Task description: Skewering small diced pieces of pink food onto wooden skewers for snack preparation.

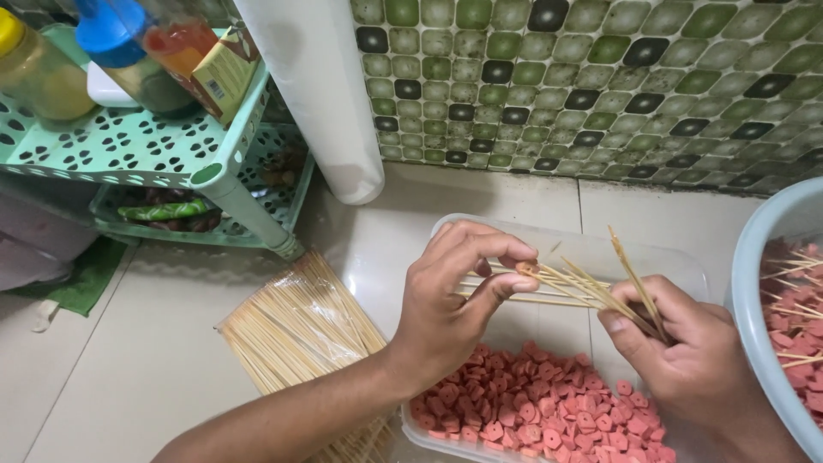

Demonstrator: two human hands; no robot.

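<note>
We are sitting over a clear plastic tub (686,274) in the lower right of the frame, and it holds lots of little pink sausage slices (540,407). Our right hand (686,351) is closed around a bunch of thin wooden skewers (591,291), whose tips fan out to the left. Our left hand (454,300) is in the middle of the frame, and its thumb and first finger are pinching one small pink slice (526,268) right at the sharp tips of the sticks. So we think the step in hand is pushing a slice onto a stick. The next move looks like it needs a gentle, straight push, so the stick goes through the middle of the slice and does not poke our finger. A bag of more skewers (300,334) lies on the pale tiled floor (129,360) at the lower left. A pale blue bowl (754,257) at the right edge holds finished sticks with pink pieces. A green plastic rack (129,146) with bottles is at the upper left, in front of a green tiled wall (600,86).
</note>
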